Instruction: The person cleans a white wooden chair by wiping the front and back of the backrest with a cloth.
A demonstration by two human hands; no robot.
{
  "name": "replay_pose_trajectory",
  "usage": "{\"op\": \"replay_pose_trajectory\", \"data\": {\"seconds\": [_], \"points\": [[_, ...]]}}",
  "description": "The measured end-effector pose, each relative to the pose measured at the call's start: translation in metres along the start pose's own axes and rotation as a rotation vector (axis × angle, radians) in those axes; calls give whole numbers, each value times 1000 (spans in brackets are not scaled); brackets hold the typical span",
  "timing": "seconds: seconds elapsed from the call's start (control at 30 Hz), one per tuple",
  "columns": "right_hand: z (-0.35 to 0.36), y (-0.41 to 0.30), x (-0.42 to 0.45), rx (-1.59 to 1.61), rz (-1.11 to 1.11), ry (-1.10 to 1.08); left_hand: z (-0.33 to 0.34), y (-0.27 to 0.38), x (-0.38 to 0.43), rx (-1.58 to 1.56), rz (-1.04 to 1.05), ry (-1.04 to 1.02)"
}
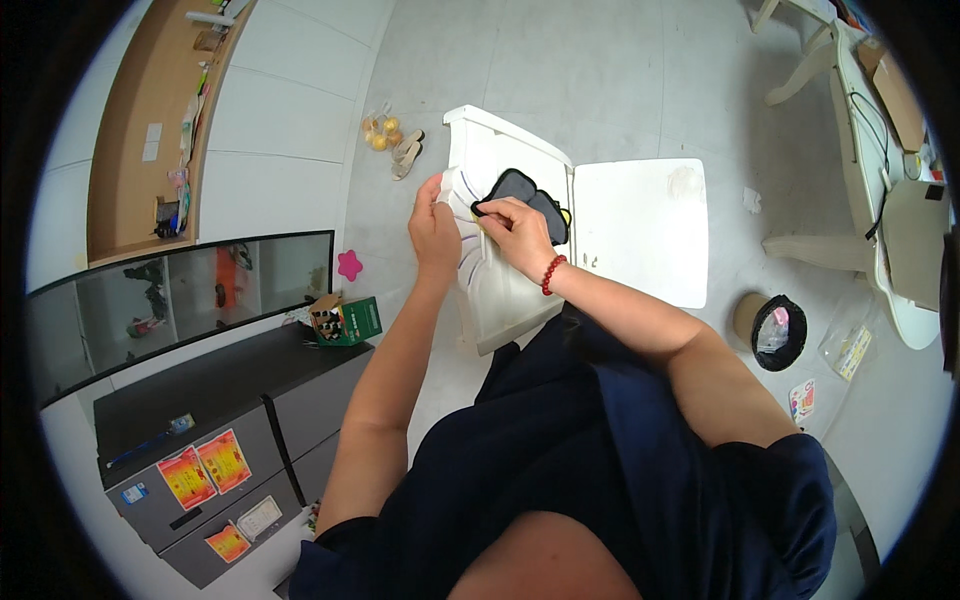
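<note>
In front of me stands a white chair [637, 225], its flat seat to the right and its scalloped backrest to the left. My left hand [436, 232] grips the outer edge of that backrest, fingers curled over it. A grey cloth piece with black edging [517, 186], folded or in lobes, lies against the white panel, a bit of yellow at its right side. The fingertips of my right hand [517, 225] pinch its lower left corner. A red bead bracelet [553, 275] circles my right wrist.
A waste bin with a black liner [780, 334] stands on the floor at right, near a white table [855, 150]. Slippers [407, 155] and a bag of yellow fruit [382, 133] lie beyond the backrest. A dark cabinet [225, 390] holds a green box [360, 321].
</note>
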State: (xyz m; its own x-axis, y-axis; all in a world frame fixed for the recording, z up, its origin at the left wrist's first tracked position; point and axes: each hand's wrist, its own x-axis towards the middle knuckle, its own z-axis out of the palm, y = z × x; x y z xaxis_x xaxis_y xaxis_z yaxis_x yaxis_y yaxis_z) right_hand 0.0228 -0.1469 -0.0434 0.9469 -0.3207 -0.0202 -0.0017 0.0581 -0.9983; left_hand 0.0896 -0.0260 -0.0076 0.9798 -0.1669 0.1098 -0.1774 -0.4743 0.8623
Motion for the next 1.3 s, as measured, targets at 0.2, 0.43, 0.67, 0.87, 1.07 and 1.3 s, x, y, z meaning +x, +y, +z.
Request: {"op": "replay_pose_trajectory", "data": {"seconds": [0.2, 0.43, 0.67, 0.87, 1.07, 1.3], "points": [[12, -23, 23, -46, -100, 92, 0, 1, 1, -57, 3, 11], [9, 7, 7, -227, -88, 112, 0, -3, 4, -37, -22, -11], [17, -21, 29, -134, -239, 131, 1, 1, 2, 28, 17, -7], [13, 5, 7, -158, -182, 163, 1, 4, 3, -14, 11, -23], [19, -24, 30, -103, -289, 169, -1, 9, 1, 32, -10, -45], [5, 7, 7, -134, -101, 94, -1, 9, 2, -64, -21, -55]]}}
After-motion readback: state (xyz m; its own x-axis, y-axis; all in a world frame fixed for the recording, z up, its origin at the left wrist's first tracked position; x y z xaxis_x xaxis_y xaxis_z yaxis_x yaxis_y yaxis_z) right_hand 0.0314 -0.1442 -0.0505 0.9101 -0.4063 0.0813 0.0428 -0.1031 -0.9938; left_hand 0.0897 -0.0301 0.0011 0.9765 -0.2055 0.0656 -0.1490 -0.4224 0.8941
